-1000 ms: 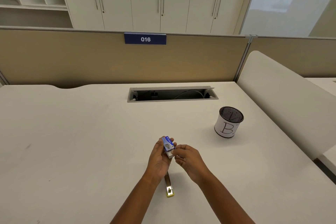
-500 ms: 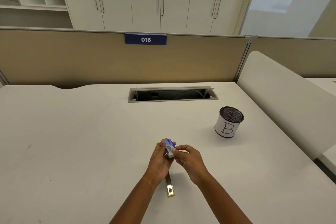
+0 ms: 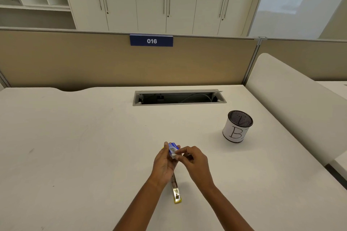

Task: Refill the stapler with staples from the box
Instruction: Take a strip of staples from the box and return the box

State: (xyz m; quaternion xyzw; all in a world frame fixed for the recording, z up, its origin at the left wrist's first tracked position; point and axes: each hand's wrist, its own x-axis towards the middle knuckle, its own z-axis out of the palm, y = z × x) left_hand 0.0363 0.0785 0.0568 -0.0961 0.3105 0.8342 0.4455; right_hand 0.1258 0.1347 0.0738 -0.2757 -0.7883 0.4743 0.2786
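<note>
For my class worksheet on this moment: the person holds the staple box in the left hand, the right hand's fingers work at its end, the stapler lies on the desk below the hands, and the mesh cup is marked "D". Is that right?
Not quite. The head view shows the mesh cup marked "B", not "D". The rest holds: left hand holds the staple box, right hand works at its end, stapler lies on the desk below.

A blue sign [image 3: 151, 40] fixed to the top edge of the beige partition at the far side of the surface reads "016" in white numerals. On the right, a black mesh cup [image 3: 237, 126] stands on the surface, wrapped in a white paper label bearing a large hand-drawn capital "B". The small blue box [image 3: 173, 149] held between the hands carries white lettering, but it is too small and blurred to read.
</note>
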